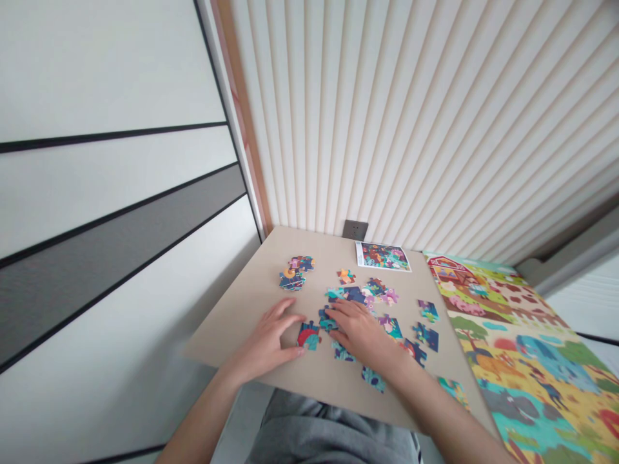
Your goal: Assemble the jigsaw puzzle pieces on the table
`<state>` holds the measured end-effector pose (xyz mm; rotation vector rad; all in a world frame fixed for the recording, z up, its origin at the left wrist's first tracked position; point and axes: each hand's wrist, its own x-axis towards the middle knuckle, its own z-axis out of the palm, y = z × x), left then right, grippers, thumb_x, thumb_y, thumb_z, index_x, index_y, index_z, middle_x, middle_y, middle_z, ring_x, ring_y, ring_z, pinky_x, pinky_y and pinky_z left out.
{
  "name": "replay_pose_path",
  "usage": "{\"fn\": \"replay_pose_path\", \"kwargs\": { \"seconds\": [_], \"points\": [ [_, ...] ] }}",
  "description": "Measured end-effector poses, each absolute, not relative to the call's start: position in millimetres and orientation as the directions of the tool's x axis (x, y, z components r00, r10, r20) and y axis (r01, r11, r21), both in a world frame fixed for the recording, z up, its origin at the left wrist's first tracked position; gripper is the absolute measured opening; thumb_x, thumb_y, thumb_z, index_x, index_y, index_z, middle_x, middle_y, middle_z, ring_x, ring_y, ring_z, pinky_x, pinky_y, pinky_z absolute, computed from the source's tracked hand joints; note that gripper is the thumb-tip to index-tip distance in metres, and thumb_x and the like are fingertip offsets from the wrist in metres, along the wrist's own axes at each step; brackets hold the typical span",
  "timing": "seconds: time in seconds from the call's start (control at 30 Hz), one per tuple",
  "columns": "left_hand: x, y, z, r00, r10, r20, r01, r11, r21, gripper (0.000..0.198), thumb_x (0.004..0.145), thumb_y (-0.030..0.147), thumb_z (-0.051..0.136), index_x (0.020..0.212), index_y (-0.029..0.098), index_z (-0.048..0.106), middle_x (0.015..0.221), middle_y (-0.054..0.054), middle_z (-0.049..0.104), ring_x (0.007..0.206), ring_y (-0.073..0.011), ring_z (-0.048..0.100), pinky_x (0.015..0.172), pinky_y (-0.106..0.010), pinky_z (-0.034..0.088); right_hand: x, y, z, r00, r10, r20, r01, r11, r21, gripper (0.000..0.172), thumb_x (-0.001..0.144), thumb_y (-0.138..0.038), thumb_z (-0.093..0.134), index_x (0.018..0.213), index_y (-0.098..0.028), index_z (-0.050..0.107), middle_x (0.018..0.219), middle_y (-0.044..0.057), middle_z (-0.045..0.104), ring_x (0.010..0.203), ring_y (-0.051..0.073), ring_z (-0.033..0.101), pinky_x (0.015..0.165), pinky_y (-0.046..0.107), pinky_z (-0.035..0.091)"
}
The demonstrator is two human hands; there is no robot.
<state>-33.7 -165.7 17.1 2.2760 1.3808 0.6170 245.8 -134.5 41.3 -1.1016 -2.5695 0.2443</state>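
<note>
My left hand (268, 341) lies on the beige table (261, 290) with its fingers stretched out, the thumb and forefinger touching a red and teal puzzle piece (308, 336). My right hand (360, 332) rests palm down over loose pieces, its fingertips pressing a blue piece (327, 319). Whether it grips that piece I cannot make out. Several colourful loose pieces (428, 336) lie scattered to the right of my hands. A small joined cluster (296, 272) sits further back on the left.
A reference picture card (382, 256) lies at the table's back edge below a wall socket (354, 229). A large finished farm puzzle (522, 348) covers the right side. A ribbed wall stands behind, and my grey-clothed lap (329, 432) shows under the front edge.
</note>
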Motion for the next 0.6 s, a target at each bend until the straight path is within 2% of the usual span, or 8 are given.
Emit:
{"fn": "replay_pose_path", "kwargs": {
  "seconds": [0.13, 0.23, 0.3, 0.4, 0.47, 0.6],
  "points": [
    [-34.5, -167.5, 13.6, 0.381, 0.9, 0.212, 0.687, -0.429, 0.586, 0.064, 0.086, 0.042, 0.076, 0.144, 0.027, 0.056, 0.159, -0.013, 0.042, 0.146, -0.0323, 0.042, 0.119, -0.052, 0.039, 251.9, -123.9, 43.1, -0.62, 0.738, 0.265, 0.663, 0.674, -0.326, 0.039, 0.094, -0.026, 0.067, 0.133, -0.022, 0.064, 0.126, 0.012, 0.07, 0.12, 0.027, 0.064, 0.107, 0.046, 0.05],
    [-29.6, -165.5, 16.6, 0.311, 0.919, 0.242, 0.605, -0.388, 0.696, 0.066, 0.092, 0.041, 0.069, 0.152, 0.027, 0.046, 0.157, -0.013, 0.045, 0.145, -0.0299, 0.043, 0.121, -0.052, 0.036, 257.3, -120.2, 50.9, -0.523, 0.769, 0.368, 0.675, 0.637, -0.371, 0.038, 0.098, -0.032, 0.064, 0.134, -0.022, 0.063, 0.128, 0.013, 0.069, 0.12, 0.028, 0.064, 0.105, 0.046, 0.05],
    [-21.1, -161.9, 21.4, 0.262, 0.937, 0.231, 0.495, -0.336, 0.801, 0.062, 0.096, 0.04, 0.063, 0.153, 0.026, 0.044, 0.15, -0.013, 0.053, 0.139, -0.0279, 0.051, 0.118, -0.051, 0.041, 257.1, -119.9, 59.2, -0.509, 0.752, 0.42, 0.65, 0.655, -0.385, 0.041, 0.098, -0.034, 0.063, 0.138, -0.023, 0.06, 0.13, 0.013, 0.068, 0.123, 0.028, 0.062, 0.107, 0.046, 0.048],
    [-2.8, -154.2, 29.7, 0.235, 0.96, 0.156, 0.267, -0.218, 0.939, 0.055, 0.1, 0.042, 0.056, 0.15, 0.022, 0.046, 0.126, -0.011, 0.068, 0.118, -0.0241, 0.066, 0.104, -0.044, 0.054, 250.2, -121.4, 70.3, -0.608, 0.667, 0.431, 0.559, 0.745, -0.363, 0.047, 0.098, -0.035, 0.064, 0.143, -0.024, 0.055, 0.132, 0.011, 0.067, 0.124, 0.027, 0.06, 0.109, 0.046, 0.046],
    [7.8, -148.5, 33.7, 0.218, 0.969, 0.115, 0.175, -0.155, 0.972, 0.051, 0.098, 0.041, 0.058, 0.144, 0.019, 0.052, 0.11, -0.008, 0.071, 0.104, -0.0222, 0.07, 0.093, -0.038, 0.058, 244.6, -121.9, 72.7, -0.652, 0.629, 0.423, 0.518, 0.777, -0.357, 0.051, 0.098, -0.035, 0.065, 0.146, -0.026, 0.052, 0.133, 0.011, 0.067, 0.125, 0.026, 0.06, 0.11, 0.047, 0.045],
    [8.1, -133.7, 35.2, 0.125, 0.984, 0.126, 0.195, -0.149, 0.969, 0.037, 0.093, 0.04, 0.064, 0.121, 0.016, 0.066, 0.096, -0.005, 0.071, 0.088, -0.0195, 0.069, 0.082, -0.032, 0.058, 243.6, -121.0, 63.1, -0.601, 0.706, 0.375, 0.601, 0.709, -0.369, 0.063, 0.094, -0.035, 0.07, 0.151, -0.023, 0.047, 0.139, 0.014, 0.062, 0.129, 0.029, 0.057, 0.111, 0.049, 0.044]
  ]
}}
